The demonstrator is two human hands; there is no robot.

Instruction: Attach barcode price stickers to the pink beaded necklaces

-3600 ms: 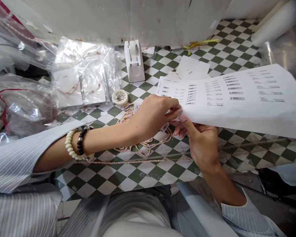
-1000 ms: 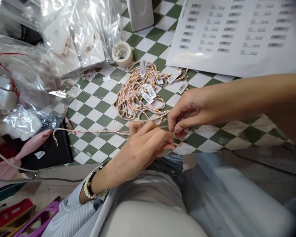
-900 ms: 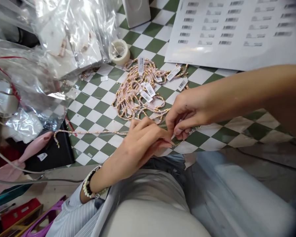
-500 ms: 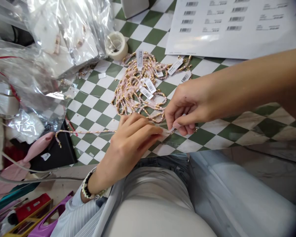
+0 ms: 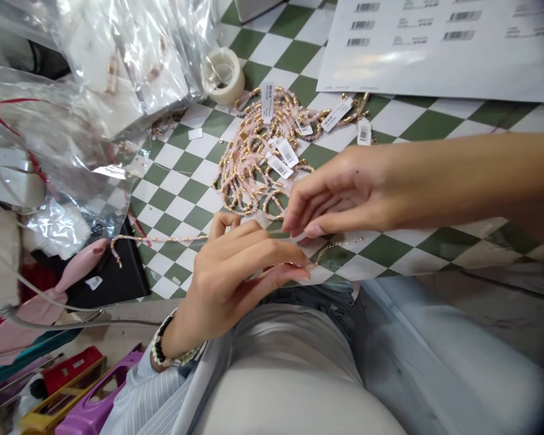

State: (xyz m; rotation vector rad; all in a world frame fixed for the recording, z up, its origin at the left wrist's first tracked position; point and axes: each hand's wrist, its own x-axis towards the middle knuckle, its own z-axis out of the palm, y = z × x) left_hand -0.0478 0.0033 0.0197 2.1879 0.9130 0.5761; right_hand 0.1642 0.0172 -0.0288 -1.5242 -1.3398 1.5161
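Note:
My left hand (image 5: pixel 240 272) pinches a thin pink and gold beaded strand (image 5: pixel 172 239) near the table's front edge. The strand runs out to the left, and its gold chain end (image 5: pixel 338 244) lies to the right of my fingertips. Just above, my right hand (image 5: pixel 335 196) has thumb and fingers pressed together on a small whitish piece, partly hidden and too small to name. A pile of pink and gold beaded strands (image 5: pixel 249 151) lies behind my hands, with several white barcode tags (image 5: pixel 288 152) on it.
A green and white checkered tabletop (image 5: pixel 176 193) lies under everything. Behind the pile are a tape roll (image 5: pixel 224 75) and a sheet of barcode labels (image 5: pixel 417 60). Clear plastic bags (image 5: pixel 131 54) fill the back left, near a black flat item (image 5: pixel 131 272) and a pink handled object (image 5: pixel 79 263).
My right hand has opened up somewhat and shifted up and left, and the chain end now shows. My left thumb and fingertips sit slightly lower and further right. The whole view has shifted.

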